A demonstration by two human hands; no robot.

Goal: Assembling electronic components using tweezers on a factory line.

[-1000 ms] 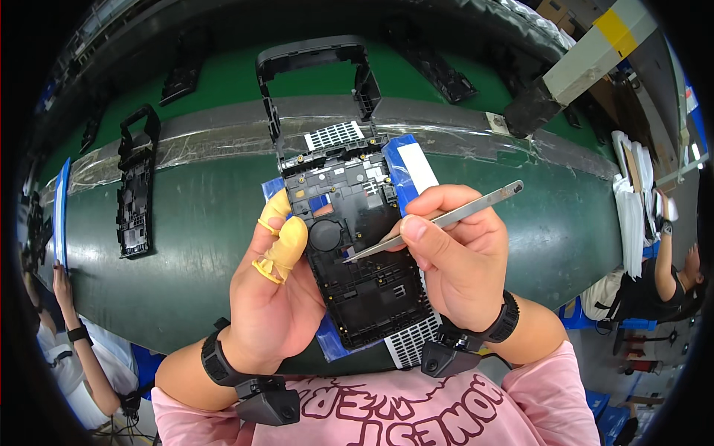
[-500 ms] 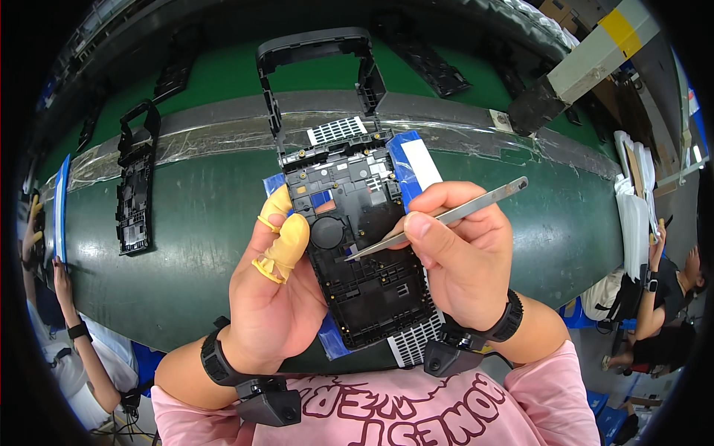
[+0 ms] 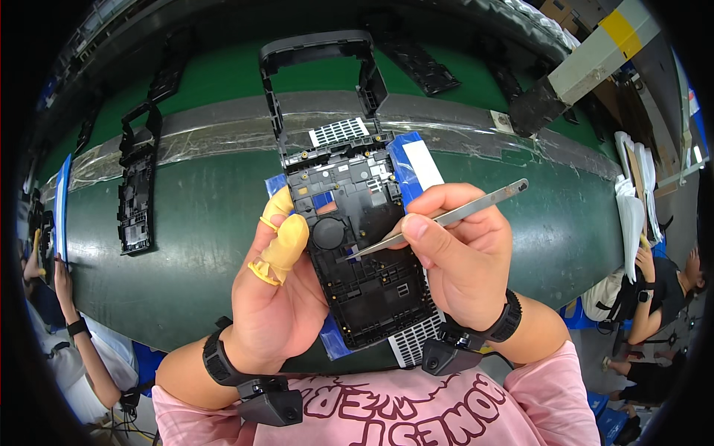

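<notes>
A black plastic device housing (image 3: 379,301) with an open frame at its far end is tilted up in front of me. My left hand (image 3: 279,312) grips its left edge, with yellow finger cots on the thumb and a fingertip. Pinched in my right hand (image 3: 468,260) is a pair of metal tweezers (image 3: 483,203). Their tips meet the housing's inner face just below a round black disc (image 3: 327,233), at a small dark bluish piece too tiny to name. Beneath the housing show a blue-wrapped block with a white strip (image 3: 422,165) and a white grid sheet (image 3: 338,132).
Another black housing (image 3: 136,197) lies on the green table (image 3: 201,215) to the left. Across a taped ledge (image 3: 446,115), a green belt (image 3: 312,78) carries several black parts. A post (image 3: 587,67) stands far right. Other people sit at both sides.
The tweezer tips have shifted very slightly at the same spot. Black parts on the far belt have slid a little left. At the right, another person's hand has moved lower.
</notes>
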